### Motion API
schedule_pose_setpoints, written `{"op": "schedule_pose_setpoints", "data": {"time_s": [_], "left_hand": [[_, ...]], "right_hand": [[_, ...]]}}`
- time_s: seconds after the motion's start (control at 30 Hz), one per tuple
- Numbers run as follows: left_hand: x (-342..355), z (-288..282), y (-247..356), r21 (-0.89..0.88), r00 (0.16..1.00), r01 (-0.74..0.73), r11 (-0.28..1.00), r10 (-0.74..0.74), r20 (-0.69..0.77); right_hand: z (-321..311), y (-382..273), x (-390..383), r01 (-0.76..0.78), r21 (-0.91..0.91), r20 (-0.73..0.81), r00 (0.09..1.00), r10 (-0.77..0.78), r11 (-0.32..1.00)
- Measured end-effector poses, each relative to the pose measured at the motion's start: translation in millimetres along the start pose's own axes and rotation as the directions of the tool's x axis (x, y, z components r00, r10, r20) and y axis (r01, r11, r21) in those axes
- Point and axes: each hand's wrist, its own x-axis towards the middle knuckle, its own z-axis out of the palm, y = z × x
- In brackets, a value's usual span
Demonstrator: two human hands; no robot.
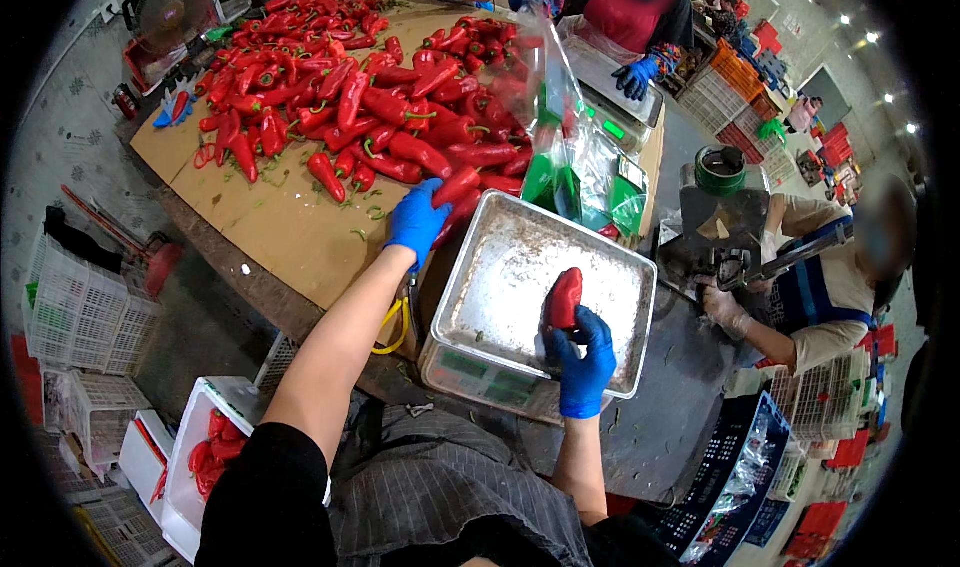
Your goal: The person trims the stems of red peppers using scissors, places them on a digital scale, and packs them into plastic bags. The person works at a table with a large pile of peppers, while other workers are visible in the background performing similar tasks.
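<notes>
In its blue glove, my right hand (583,362) pinches the lower end of a red pepper (565,299) over a shallow metal tray (500,312). The tray rests on a weighing scale (480,379) at the table's near edge, and its bottom is specked with dirt. My left hand (416,223), gloved in blue too, has its fingers closed on a red pepper (457,187) at the near edge of a large pile of red peppers (350,97). Another red pepper lies right against that hand, between it and the tray.
Clear plastic bags (595,162) with green parts lie beyond the tray, near a second scale (610,117). Co-workers stand across the table and at the right, by a metal machine (720,222). A white foam box (190,507) with peppers stands lower left; a blue crate (735,467) is lower right.
</notes>
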Motion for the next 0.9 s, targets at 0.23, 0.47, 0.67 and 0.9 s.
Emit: {"op": "schedule_pose_setpoints", "data": {"time_s": [0.23,0.47,0.67,0.9], "left_hand": [[17,9,-7,-0.063,0.987,0.122,0.99,-0.115,0.11],[-24,-64,26,-0.732,0.95,0.309,0.607,-0.155,0.272],[-118,-101,52,-0.843,0.88,0.474,0.254,-0.103,0.463],[-161,-134,81,-0.7,0.85,0.465,0.542,-0.052,0.524]], "right_hand": [[-13,-21,3,-0.087,0.094,-0.113,0.989,0.098,0.992],[-29,-23,-1,-0.113,0.164,-0.177,0.974,0.142,0.98],[4,-66,12,-0.091,0.422,0.029,0.996,0.087,0.902],[27,-110,26,0.108,0.406,0.459,0.834,-0.305,0.908]]}}
